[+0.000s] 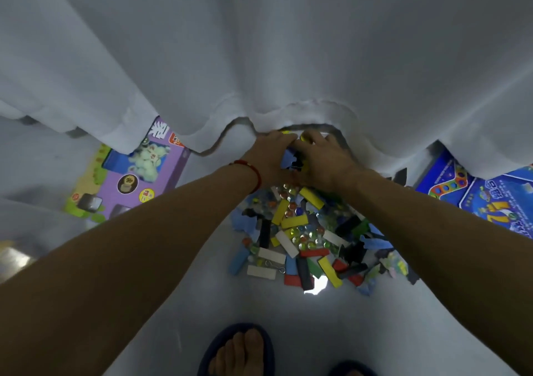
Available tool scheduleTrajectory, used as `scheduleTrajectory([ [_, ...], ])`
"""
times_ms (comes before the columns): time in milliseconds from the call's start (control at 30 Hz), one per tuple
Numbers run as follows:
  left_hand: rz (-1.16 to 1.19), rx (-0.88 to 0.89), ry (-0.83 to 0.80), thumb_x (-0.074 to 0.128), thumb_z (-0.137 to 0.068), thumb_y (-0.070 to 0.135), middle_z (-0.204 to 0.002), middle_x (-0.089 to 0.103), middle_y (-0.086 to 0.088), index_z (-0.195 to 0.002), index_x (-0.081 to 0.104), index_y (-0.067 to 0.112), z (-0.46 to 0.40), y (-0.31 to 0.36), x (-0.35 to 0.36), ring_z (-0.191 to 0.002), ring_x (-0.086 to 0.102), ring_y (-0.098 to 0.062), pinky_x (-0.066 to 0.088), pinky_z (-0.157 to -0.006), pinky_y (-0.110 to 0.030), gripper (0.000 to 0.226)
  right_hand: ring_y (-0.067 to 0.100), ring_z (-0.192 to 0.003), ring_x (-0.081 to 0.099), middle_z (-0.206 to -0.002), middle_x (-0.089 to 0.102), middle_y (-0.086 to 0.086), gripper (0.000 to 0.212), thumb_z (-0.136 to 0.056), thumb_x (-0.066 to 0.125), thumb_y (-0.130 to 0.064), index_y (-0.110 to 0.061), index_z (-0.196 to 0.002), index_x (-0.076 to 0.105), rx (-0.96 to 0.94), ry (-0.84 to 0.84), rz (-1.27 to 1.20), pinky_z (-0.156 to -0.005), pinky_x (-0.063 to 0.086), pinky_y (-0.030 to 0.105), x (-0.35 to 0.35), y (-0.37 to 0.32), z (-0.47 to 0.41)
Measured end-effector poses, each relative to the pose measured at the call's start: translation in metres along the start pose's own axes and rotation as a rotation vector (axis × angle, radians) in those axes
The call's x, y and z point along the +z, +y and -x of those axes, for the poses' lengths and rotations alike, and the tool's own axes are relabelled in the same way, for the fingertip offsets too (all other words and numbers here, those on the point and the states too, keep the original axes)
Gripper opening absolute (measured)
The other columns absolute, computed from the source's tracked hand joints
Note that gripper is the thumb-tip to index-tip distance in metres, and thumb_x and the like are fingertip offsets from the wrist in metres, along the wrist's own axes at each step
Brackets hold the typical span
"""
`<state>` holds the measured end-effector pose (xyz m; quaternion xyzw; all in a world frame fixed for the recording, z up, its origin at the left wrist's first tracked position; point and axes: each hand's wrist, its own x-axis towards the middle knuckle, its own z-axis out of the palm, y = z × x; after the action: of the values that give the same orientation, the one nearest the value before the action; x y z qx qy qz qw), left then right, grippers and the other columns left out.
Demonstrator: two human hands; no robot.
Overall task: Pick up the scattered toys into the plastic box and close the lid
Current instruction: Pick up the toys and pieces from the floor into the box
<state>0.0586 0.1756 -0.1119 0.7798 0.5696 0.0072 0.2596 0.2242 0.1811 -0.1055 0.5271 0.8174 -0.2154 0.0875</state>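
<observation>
Lying scattered on the pale floor point(178, 303), just below a white curtain's point(288, 58) hem, is a heap of toys point(302, 231): yellow, white, red, black and blue blocks, glass beads and puzzle pieces. Both arms are reaching forward; the left hand point(269, 156) and right hand point(323, 159) are meeting, fingers curling around a clump of blue and yellow pieces point(292, 156).

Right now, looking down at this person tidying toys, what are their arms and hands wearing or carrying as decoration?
Both forearms are bare, with no sleeves, gloves or watch in view. The left hand has a thin red cord bracelet around its wrist. The right hand shows no jewellery that can be made out. Further down, the feet wear dark blue slippers.
</observation>
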Motion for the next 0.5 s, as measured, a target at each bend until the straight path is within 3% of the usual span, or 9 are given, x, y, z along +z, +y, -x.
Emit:
scheduleTrajectory([
  [67, 0.039, 0.006, 0.009, 0.070, -0.071, 0.047, -0.121, 0.059, -0.013, -0.125, 0.054, 0.013, -0.006, 0.001, 0.002, -0.109, 0.055, -0.032, 0.045, -0.095, -0.047, 0.066, 0.039, -0.119, 0.045, -0.134, 0.043, 0.008, 0.077, -0.072, 0.078, -0.055, -0.034, -0.139, 0.045, -0.001, 0.034, -0.096, -0.097, 0.047, 0.055, 0.001, 0.001, -0.001],
  [200, 0.006, 0.028, 0.036, 0.068, -0.074, 0.030, -0.086, 0.062, -0.008, -0.093, 0.062, 0.014, -0.008, 0.005, -0.003, -0.077, 0.056, -0.024, 0.051, -0.073, -0.041, 0.025, 0.027, -0.104, 0.052, -0.116, 0.049, 0.006, 0.064, -0.068, 0.088, -0.036, -0.025, -0.125, 0.061, -0.040, 0.116, -0.297, -0.091, 0.049, 0.046, 0.005, 0.007, 0.001],
  [300, 0.063, 0.023, 0.022, 0.067, -0.074, 0.017, -0.072, 0.058, -0.013, -0.079, 0.059, 0.004, -0.003, 0.009, -0.004, -0.067, 0.054, -0.028, 0.045, -0.059, -0.034, 0.015, 0.025, -0.106, 0.053, -0.114, 0.053, 0.006, 0.055, -0.072, 0.086, -0.031, -0.022, -0.123, 0.066, -0.082, 0.171, -0.312, -0.092, 0.047, 0.041, 0.005, 0.008, 0.007],
  [400, 0.134, -0.020, 0.038, 0.069, -0.075, 0.009, -0.076, 0.056, -0.010, -0.083, 0.061, 0.005, 0.002, 0.011, -0.007, -0.071, 0.052, -0.025, 0.038, -0.059, -0.029, 0.012, 0.024, -0.103, 0.056, -0.111, 0.063, 0.007, 0.050, -0.073, 0.086, -0.028, -0.017, -0.120, 0.070, -0.116, 0.244, -0.330, -0.089, 0.049, 0.041, 0.005, 0.009, 0.011],
  [500, 0.130, -0.018, 0.057, 0.070, -0.077, 0.009, -0.087, 0.063, -0.013, -0.101, 0.067, 0.003, 0.005, 0.014, -0.004, -0.080, 0.057, -0.024, 0.048, -0.071, -0.034, 0.024, 0.019, -0.089, 0.059, -0.098, 0.069, 0.001, 0.043, -0.071, 0.088, -0.029, -0.020, -0.112, 0.075, -0.125, 0.283, -0.379, -0.080, 0.053, 0.043, 0.004, 0.009, 0.016],
])
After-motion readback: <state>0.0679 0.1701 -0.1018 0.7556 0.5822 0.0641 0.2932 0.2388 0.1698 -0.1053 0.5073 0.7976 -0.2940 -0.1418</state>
